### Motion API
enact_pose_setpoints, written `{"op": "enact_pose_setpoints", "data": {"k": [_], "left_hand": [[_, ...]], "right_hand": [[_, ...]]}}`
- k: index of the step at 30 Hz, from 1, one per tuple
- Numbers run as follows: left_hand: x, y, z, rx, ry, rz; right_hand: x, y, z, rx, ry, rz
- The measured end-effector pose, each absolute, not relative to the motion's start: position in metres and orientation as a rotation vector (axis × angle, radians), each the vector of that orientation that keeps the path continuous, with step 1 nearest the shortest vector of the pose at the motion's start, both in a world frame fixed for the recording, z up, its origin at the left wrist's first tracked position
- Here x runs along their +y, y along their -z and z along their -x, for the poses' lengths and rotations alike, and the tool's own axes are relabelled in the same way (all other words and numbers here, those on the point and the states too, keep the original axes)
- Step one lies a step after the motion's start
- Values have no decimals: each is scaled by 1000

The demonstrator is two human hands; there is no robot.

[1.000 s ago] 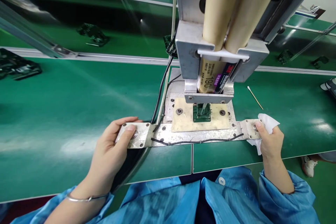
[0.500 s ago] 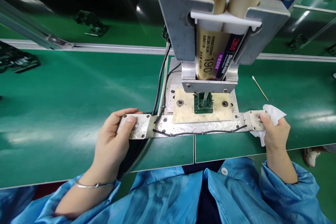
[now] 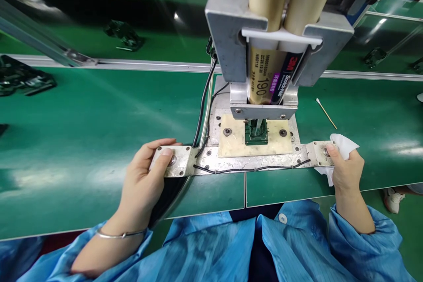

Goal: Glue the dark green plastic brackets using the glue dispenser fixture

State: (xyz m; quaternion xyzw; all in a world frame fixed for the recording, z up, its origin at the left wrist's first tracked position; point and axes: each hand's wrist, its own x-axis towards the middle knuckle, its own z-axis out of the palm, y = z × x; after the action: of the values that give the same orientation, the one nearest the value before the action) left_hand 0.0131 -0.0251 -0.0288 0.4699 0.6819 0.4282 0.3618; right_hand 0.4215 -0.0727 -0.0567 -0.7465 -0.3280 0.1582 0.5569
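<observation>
A metal fixture plate (image 3: pixel 251 163) lies on the green table with a round button at each end. My left hand (image 3: pixel 145 180) grips the left end, thumb pressed on the left button (image 3: pixel 171 160). At the right end my right hand (image 3: pixel 343 172) presses its thumb on the right button (image 3: pixel 325 151), and its curled fingers hold a white tissue (image 3: pixel 343 146). A twin-tube adhesive dispenser (image 3: pixel 274 53) in a metal bracket stands over a small green part (image 3: pixel 256 133) on a beige pad (image 3: pixel 254 141).
A cotton swab (image 3: pixel 326 113) lies on the green mat (image 3: pixel 82 141) right of the dispenser. Black cables (image 3: pixel 201 110) run down to the plate. Dark parts (image 3: pixel 125 37) sit on the far belt, more at the left edge (image 3: pixel 26 81). A shoe (image 3: pixel 393 200) shows below the table edge.
Both thumbs stay on the buttons. The camera view shifted slightly, so the dispenser looks nearer and larger than a second ago; the hands have not moved on the plate.
</observation>
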Motion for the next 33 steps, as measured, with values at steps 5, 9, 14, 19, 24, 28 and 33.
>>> {"op": "enact_pose_setpoints", "data": {"k": [5, 9, 14, 19, 24, 28, 33], "left_hand": [[-25, 28, -12, 1755, -1100, -1229], [-25, 29, -11, 1744, -1100, -1229], [-24, 30, -12, 1733, -1111, -1207], [-25, 29, -13, 1725, -1127, -1205], [-25, 27, -15, 1729, -1139, -1187], [-26, 25, -18, 1756, -1125, -1200], [-25, 20, -20, 1761, -1096, -1201]], "right_hand": [[-73, 56, -421, -806, -347, 1771], [-73, 55, -421, -803, -357, 1768], [-72, 55, -421, -771, -370, 1742], [-72, 59, -422, -761, -372, 1737], [-72, 59, -424, -775, -355, 1774], [-73, 60, -426, -773, -359, 1778], [-73, 62, -427, -791, -368, 1756]]}}
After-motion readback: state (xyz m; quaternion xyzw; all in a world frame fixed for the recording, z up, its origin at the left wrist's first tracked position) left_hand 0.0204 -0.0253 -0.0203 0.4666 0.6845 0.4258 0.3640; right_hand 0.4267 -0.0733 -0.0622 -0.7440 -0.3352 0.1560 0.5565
